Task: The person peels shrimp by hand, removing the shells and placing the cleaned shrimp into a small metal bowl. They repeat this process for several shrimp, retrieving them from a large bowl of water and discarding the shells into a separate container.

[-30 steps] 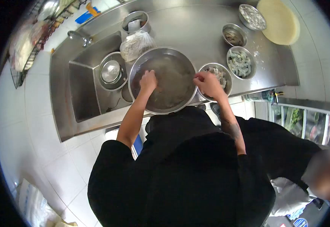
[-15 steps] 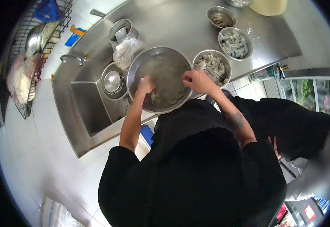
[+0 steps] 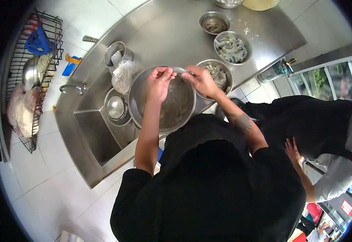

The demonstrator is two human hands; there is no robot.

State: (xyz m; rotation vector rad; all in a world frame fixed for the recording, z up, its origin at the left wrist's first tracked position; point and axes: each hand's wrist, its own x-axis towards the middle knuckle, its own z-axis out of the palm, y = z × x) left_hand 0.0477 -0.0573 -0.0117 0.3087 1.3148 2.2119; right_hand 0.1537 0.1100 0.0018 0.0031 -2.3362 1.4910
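Note:
A grey shrimp (image 3: 179, 70) is held up over the large metal bowl (image 3: 133, 105), stretched between my two hands. My left hand (image 3: 158, 84) pinches it at one end with thumb and fingertips. The fingers of my right hand (image 3: 203, 81) are closed round its other end. Murky water and more shrimp, partly hidden by my hands, fill the large bowl. Beside my right hand is a bowl of shrimp pieces (image 3: 219, 76). Past it stands a bowl of peeled-looking shrimp (image 3: 231, 49), with a smaller bowl (image 3: 214, 23) of dark bits behind.
Left of the large bowl are a sink (image 3: 97, 137), nested strainers (image 3: 116, 108), a plastic bag (image 3: 124, 76) and a metal pot (image 3: 117, 52). A wire rack (image 3: 42, 30) hangs at far left. Another person (image 3: 317, 125) in black stands close on my right.
My left hand has come up out of the water in the large bowl. Both hands have moved together and now hold a shrimp between them.

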